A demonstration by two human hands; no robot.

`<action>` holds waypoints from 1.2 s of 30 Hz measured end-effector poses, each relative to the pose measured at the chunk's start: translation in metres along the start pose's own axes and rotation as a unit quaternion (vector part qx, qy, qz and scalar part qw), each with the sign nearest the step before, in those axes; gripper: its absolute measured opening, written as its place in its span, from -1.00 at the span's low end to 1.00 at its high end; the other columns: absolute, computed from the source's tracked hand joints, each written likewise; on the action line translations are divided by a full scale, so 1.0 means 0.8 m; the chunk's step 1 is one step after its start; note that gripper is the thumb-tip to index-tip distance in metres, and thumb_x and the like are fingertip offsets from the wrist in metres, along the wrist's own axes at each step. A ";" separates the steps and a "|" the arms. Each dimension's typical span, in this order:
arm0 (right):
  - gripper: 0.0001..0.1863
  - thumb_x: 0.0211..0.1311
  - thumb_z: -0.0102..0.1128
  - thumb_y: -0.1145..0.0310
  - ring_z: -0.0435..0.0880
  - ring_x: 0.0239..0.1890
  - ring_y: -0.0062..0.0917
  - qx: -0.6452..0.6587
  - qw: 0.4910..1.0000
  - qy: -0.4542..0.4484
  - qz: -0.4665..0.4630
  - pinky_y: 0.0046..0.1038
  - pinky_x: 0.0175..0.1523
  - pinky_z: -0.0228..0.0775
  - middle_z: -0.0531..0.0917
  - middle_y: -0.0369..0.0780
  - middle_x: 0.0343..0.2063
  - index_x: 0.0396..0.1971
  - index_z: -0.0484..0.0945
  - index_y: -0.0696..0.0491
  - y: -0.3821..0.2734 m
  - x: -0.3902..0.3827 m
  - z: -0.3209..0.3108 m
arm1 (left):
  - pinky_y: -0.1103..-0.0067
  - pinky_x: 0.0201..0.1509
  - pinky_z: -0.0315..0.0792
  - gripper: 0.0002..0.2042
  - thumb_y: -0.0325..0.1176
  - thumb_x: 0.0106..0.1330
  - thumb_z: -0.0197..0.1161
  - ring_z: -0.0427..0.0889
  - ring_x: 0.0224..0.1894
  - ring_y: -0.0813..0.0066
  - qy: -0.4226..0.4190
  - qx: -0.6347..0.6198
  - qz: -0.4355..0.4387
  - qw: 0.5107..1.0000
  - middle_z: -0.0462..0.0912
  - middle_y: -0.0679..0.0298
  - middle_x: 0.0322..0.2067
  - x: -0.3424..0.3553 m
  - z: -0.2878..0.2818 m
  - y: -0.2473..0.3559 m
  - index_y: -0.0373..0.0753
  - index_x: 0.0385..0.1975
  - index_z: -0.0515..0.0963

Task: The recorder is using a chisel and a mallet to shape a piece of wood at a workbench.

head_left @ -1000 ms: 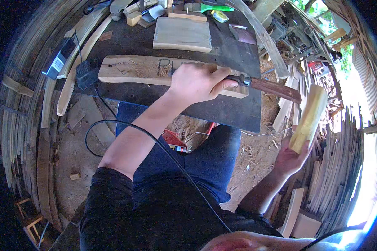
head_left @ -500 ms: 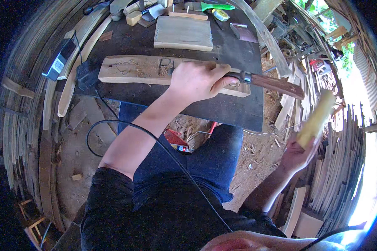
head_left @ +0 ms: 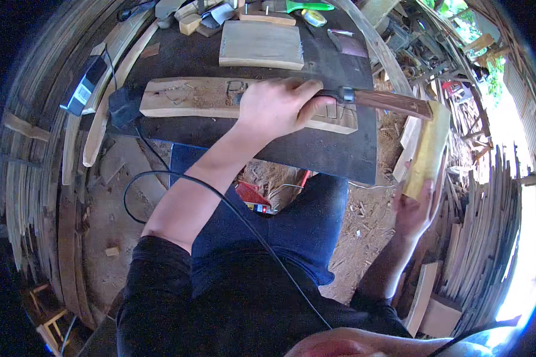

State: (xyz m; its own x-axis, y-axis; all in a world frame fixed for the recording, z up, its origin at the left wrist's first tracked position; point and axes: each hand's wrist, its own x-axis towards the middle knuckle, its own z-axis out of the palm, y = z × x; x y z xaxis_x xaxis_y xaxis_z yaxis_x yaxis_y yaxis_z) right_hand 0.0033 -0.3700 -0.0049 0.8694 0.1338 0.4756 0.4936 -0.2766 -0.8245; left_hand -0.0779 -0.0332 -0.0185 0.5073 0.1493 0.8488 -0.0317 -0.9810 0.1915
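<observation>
The left hand (head_left: pixel 277 107) has its fingers wrapped around a wooden-handled tool (head_left: pixel 387 102), pressed over a carved plank (head_left: pixel 190 98) on the dark tabletop (head_left: pixel 315 152). Right of the plank, the right hand (head_left: pixel 414 208) has its fingers closed on a pale wood strip (head_left: pixel 430 149), raised off the tabletop.

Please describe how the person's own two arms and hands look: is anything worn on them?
Both forearms are bare. The left hand and the right hand wear no gloves; no watch or ring is visible. Short black sleeves cover the upper arms. A thin black cable crosses over the left forearm.

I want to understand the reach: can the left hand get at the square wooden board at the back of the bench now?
Probably not: the left hand is closed on the knife handle, across the carved plank.
</observation>
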 end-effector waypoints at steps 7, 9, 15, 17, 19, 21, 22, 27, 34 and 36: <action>-0.45 0.17 0.35 0.29 0.50 0.20 -0.06 -0.299 0.871 0.007 -0.389 -0.08 0.19 0.48 0.50 0.08 0.14 0.17 0.46 0.08 0.032 0.021 -0.018 | 0.46 -0.66 0.47 -0.72 0.05 0.18 0.34 0.64 -0.65 0.35 -0.039 0.013 0.005 0.999 0.63 0.35 -0.65 0.001 0.001 0.000 -0.01 -0.36 0.65; -0.47 0.18 0.34 0.36 0.51 0.18 -0.08 -0.374 0.859 0.023 -0.348 -0.14 0.16 0.52 0.48 0.09 0.15 0.17 0.46 0.10 0.039 0.026 -0.035 | 0.44 -0.67 0.47 -0.72 0.05 0.18 0.34 0.63 -0.66 0.35 -0.020 0.028 -0.025 0.999 0.63 0.36 -0.64 -0.001 -0.004 -0.002 -0.01 -0.35 0.65; -0.41 0.16 0.34 0.44 0.61 -0.01 -0.15 -0.323 0.891 0.053 -0.314 -0.35 -0.10 0.66 0.45 0.13 0.15 0.21 0.39 0.13 0.026 0.031 -0.026 | 0.44 -0.67 0.47 -0.73 0.04 0.19 0.34 0.62 -0.67 0.33 -0.054 0.026 -0.010 0.998 0.62 0.37 -0.65 -0.003 -0.001 0.001 -0.01 -0.35 0.65; -0.38 0.18 0.32 0.42 0.61 0.00 -0.16 -0.295 0.872 0.004 -0.392 -0.35 -0.11 0.66 0.45 0.13 0.16 0.25 0.35 0.12 0.020 0.047 -0.015 | 0.44 -0.71 0.45 -0.72 0.07 0.22 0.28 0.60 -0.70 0.34 -0.025 0.031 -0.011 0.999 0.57 0.37 -0.69 -0.005 -0.001 -0.002 0.00 -0.39 0.62; -0.31 0.28 0.23 0.23 0.61 0.02 -0.17 -0.423 0.812 0.033 -0.400 -0.38 -0.15 0.65 0.43 0.12 0.19 0.35 0.20 0.06 0.028 0.037 -0.028 | 0.44 -0.74 0.42 -0.70 0.11 0.26 0.21 0.58 -0.73 0.36 0.002 0.038 -0.012 0.999 0.51 0.37 -0.73 -0.010 0.000 -0.004 0.02 -0.42 0.59; -0.36 0.32 0.15 0.19 0.61 -0.03 -0.25 -0.067 0.977 0.087 -0.183 -0.45 -0.26 0.58 0.49 0.07 0.12 0.33 0.23 0.06 0.001 0.036 -0.012 | 0.44 -0.75 0.41 -0.70 0.11 0.27 0.20 0.58 -0.73 0.37 0.001 0.002 0.022 1.000 0.49 0.38 -0.74 -0.010 0.007 -0.003 0.03 -0.42 0.59; -0.41 0.36 0.07 0.15 0.61 -0.08 -0.33 0.300 0.943 0.122 0.072 -0.51 -0.38 0.50 0.55 0.02 0.05 0.31 0.25 0.06 -0.014 0.035 -0.005 | 0.44 -0.75 0.41 -0.70 0.11 0.27 0.20 0.58 -0.73 0.37 0.001 0.002 0.021 1.000 0.49 0.38 -0.74 -0.011 0.008 0.000 0.03 -0.42 0.59; -0.49 0.44 -0.02 0.14 0.59 -0.35 -0.46 0.274 0.956 0.066 0.077 -0.49 -0.32 0.57 0.58 -0.01 -0.05 0.27 0.26 0.05 -0.025 0.027 0.005 | 0.46 -0.74 0.40 -0.70 0.11 0.27 0.19 0.57 -0.73 0.40 -0.025 -0.009 0.070 0.997 0.48 0.40 -0.71 -0.012 0.009 0.007 0.04 -0.40 0.60; -0.55 0.42 0.03 0.15 0.62 -0.35 -0.45 0.317 0.940 0.080 0.095 -0.46 -0.40 0.52 0.61 -0.15 -0.20 0.21 0.35 0.02 -0.028 0.021 0.023 | 0.48 -0.71 0.40 -0.66 0.14 0.20 0.26 0.55 -0.72 0.42 0.004 -0.044 0.106 0.993 0.43 0.40 -0.72 -0.011 -0.003 -0.004 0.01 -0.29 0.62; -0.59 0.41 0.05 0.14 0.63 -0.39 -0.46 0.312 0.933 0.122 0.134 -0.48 -0.42 0.48 0.63 -0.20 -0.27 0.15 0.40 0.00 -0.031 0.012 0.030 | 0.49 -0.72 0.38 -0.66 0.14 0.19 0.26 0.53 -0.74 0.43 0.007 -0.046 0.120 0.992 0.40 0.40 -0.75 -0.007 -0.001 0.001 0.01 -0.29 0.62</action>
State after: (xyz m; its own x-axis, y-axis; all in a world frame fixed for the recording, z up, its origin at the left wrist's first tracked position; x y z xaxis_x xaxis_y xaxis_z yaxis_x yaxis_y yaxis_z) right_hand -0.0003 -0.3389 0.0125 0.9702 -0.1016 0.2198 0.2417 0.3495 -0.9052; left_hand -0.0815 -0.0345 -0.0230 0.4630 -0.0854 0.8822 -0.2291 -0.9731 0.0260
